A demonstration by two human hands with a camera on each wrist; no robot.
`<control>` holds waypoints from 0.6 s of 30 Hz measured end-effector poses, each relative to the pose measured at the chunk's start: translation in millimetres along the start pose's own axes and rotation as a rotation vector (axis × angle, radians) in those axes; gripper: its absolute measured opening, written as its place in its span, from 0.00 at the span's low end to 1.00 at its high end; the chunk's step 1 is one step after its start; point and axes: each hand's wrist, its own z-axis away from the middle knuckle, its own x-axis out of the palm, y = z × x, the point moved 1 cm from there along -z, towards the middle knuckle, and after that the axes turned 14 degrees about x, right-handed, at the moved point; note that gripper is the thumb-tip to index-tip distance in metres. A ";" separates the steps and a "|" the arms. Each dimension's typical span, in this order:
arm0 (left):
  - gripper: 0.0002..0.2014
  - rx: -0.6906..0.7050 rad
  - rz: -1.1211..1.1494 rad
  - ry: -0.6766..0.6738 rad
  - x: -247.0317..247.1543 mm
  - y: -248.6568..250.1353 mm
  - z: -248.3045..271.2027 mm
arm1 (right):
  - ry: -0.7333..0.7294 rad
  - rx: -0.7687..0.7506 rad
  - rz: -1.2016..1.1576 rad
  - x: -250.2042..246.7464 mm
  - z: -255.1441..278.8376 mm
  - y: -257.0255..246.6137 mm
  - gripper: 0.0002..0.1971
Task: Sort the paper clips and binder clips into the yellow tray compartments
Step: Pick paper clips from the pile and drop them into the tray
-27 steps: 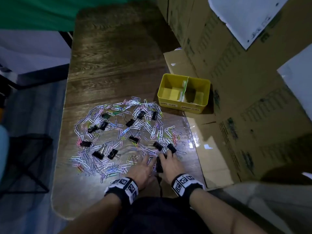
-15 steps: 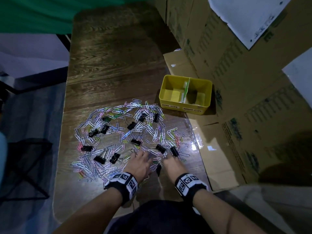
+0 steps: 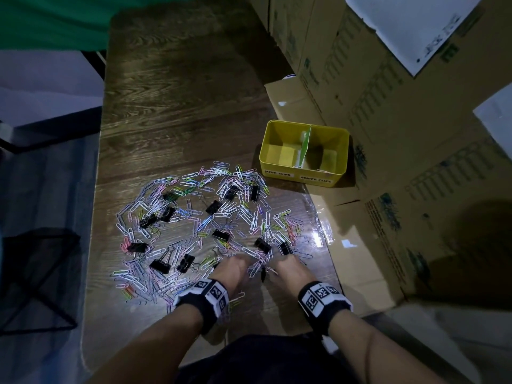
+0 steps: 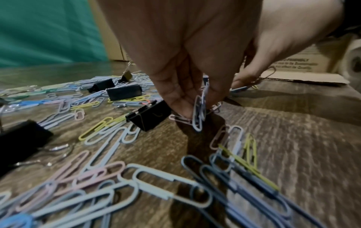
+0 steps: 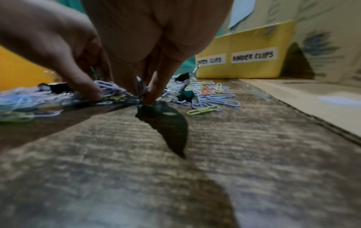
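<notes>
Coloured paper clips (image 3: 194, 217) and black binder clips (image 3: 220, 234) lie mixed in a wide pile on the wooden table (image 3: 180, 106). At the pile's near edge my left hand (image 3: 232, 266) pinches a small bunch of paper clips (image 4: 199, 114) between thumb and fingertips (image 4: 181, 104), just above the wood. Beside it my right hand (image 3: 285, 268) pinches the wire handle of a binder clip (image 5: 139, 86) low over the table. The yellow tray (image 3: 277, 173) stands beyond the pile to the right, labelled PAPER CLIPS on the left compartment and BINDER CLIPS (image 5: 253, 56) on the right.
Stacked cardboard boxes (image 3: 388, 134) wall in the table's right side, and a flat cardboard flap (image 3: 357, 259) lies right of my hands. A black wire stand (image 3: 38, 275) sits on the floor to the left. Bare wood stretches behind the pile.
Both hands have slid forward from lying flat at the table's near edge into the pile, and their fingers have curled down to pinch clips.
</notes>
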 end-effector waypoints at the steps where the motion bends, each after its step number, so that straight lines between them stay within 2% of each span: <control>1: 0.17 0.017 0.019 0.035 -2.5 0.1 0.5 | 0.027 -0.001 -0.057 1.5 -2.4 5.1 0.16; 5: 0.08 0.014 0.176 0.053 -22.7 -7.5 5.1 | 0.060 0.065 -0.439 -2.2 0.7 16.9 0.14; 10: 0.03 -0.055 0.580 -0.010 -75.8 -18.1 7.3 | 0.118 0.149 -0.904 -23.1 14.3 24.0 0.11; 14: 0.09 0.045 0.759 -0.059 -152.4 0.0 -10.9 | 0.196 0.121 -1.247 -55.2 27.5 18.9 0.14; 18: 0.05 0.220 0.755 0.069 -218.0 27.9 -54.3 | 0.336 0.023 -1.429 -104.0 35.1 13.9 0.12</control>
